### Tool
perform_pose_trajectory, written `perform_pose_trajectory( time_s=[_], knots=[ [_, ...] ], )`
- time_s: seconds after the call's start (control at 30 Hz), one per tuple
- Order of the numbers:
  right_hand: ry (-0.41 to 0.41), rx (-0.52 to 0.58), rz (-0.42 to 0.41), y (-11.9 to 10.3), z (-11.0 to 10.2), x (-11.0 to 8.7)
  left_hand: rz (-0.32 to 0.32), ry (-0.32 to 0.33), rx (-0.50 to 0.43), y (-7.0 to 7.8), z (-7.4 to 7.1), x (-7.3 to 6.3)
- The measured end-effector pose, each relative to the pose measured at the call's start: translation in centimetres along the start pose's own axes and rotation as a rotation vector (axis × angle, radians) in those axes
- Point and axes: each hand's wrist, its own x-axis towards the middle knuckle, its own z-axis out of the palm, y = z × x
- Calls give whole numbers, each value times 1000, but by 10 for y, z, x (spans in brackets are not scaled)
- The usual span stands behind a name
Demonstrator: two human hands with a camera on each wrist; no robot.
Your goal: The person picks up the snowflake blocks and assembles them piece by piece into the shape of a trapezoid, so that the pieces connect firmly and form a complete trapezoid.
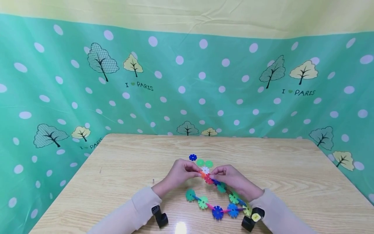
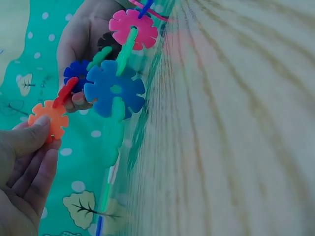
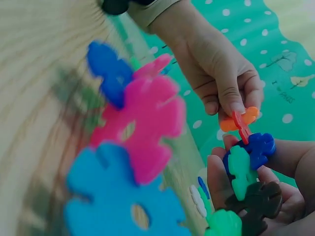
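Observation:
In the head view my left hand (image 1: 182, 174) pinches an orange notched flower disc (image 2: 49, 120) between thumb and fingers. A red disc (image 3: 241, 127), slotted into the orange one, joins it to a dark blue disc (image 3: 261, 150). My right hand (image 1: 229, 177) grips the linked chain at that dark blue disc. Past it come a green disc (image 3: 240, 172) and a black disc (image 3: 261, 206), lying over the right fingers. The rest of the chain curves over the table, through a blue disc (image 1: 232, 210) to a teal end disc (image 1: 190, 195).
Beyond the hands lie a loose white disc (image 1: 205, 170), two light green discs (image 1: 200, 162) and a dark blue loose disc (image 1: 193, 157). Everything rests on a wood-grain table (image 1: 131, 156). A green dotted curtain (image 1: 201, 94) hangs behind it.

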Motion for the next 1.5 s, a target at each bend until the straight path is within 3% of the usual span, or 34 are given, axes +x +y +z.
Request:
perform_pose_trajectory(
  time_s=[0.2,0.43,0.67,0.73,0.97,1.1,1.2,1.5],
  knots=[
    [20,30,-15,2,4,0,44,-11,15,0,1,-1],
    [18,-22,-63,6,7,0,91,-43,56,-29,5,5],
    [7,-21,-61,6,7,0,141,-41,78,-32,5,6],
    [18,-26,-51,6,8,0,133,-44,77,-32,4,7],
    [67,-71,-52,1,8,-3,77,-43,45,5,-1,-2],
    [108,-104,-61,-3,8,-4,45,-27,47,7,-1,-3],
    [129,-115,-76,-6,10,-5,24,-21,41,2,0,-2],
    [138,-133,-205,-7,22,-7,1,-7,-16,-33,6,6]
  ],
)
